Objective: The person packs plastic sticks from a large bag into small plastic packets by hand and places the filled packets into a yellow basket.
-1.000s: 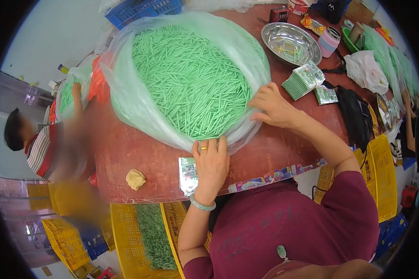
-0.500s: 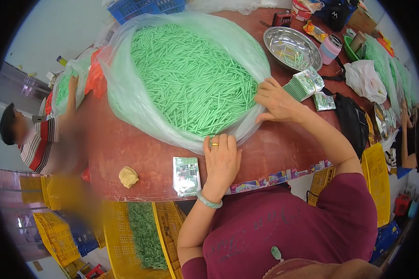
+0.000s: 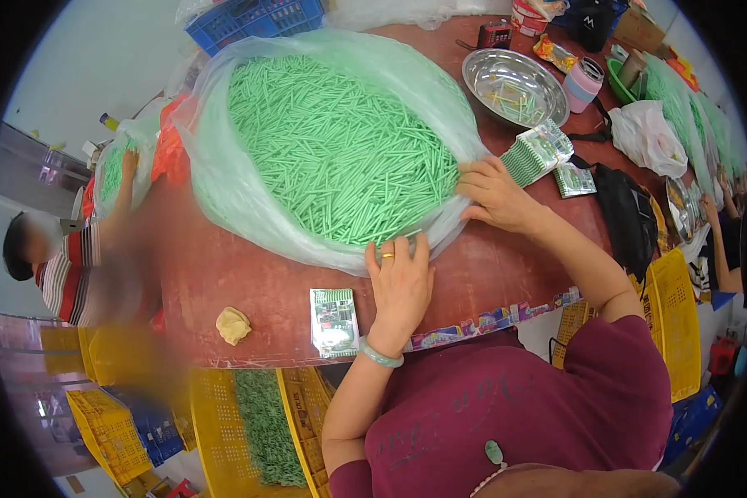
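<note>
Shifting sideways, the left hand [image 3: 402, 290] has uncovered the packets [image 3: 334, 322] beside its wrist. Its slightly spread fingers touch the bag [image 3: 232, 195]; the right hand [image 3: 502, 197] curls there too (grips unclear), green sticks [image 3: 340, 149] beyond both hands' 2 sets of fingertips.

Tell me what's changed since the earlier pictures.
Both hands have shifted right along the rim of the bag: the left hand uncovered the edge of the silver-green packet, and the right hand came nearer the fanned packets. Both still touch the bag. The yellow lump and metal bowl stayed put.
</note>
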Tool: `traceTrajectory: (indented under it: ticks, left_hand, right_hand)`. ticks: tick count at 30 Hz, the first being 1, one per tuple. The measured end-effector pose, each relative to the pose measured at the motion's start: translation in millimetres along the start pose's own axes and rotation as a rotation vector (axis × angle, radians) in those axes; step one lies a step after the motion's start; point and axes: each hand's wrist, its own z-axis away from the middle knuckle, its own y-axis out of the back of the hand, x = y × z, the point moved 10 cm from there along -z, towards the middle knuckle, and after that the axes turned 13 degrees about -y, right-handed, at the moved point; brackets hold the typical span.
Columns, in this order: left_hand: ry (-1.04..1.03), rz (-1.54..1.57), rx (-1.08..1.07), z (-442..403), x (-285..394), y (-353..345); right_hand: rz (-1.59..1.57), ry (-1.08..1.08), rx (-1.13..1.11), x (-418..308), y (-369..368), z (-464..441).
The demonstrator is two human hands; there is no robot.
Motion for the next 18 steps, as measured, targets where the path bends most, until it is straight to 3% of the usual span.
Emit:
traceTrajectory:
  ticks: [3, 5, 9, 11, 18]
  left_hand:
    - [0.007, -0.015, -0.023, -4, 1, -5]
    - [-0.004, -0.056, -0.005, -4, 3, -6]
    - [0.007, -0.053, -0.001, 1, 3, -13]
    - [-0.004, -0.084, 0.004, 2, 3, -14]
    - [-0.012, -0.054, -0.03, 4, 2, -17]
  right_hand:
    - [0.191, 0.097, -0.076, -13, 8, -22]
    - [0.269, 0.138, -0.264, -16, -4, -35]
    - [0.247, 0.131, -0.26, -16, -18, -47]
    - [0.308, -0.123, -0.356, 2, -25, -56]
    - [0.272, 0.016, -0.138, -34, -15, -64]
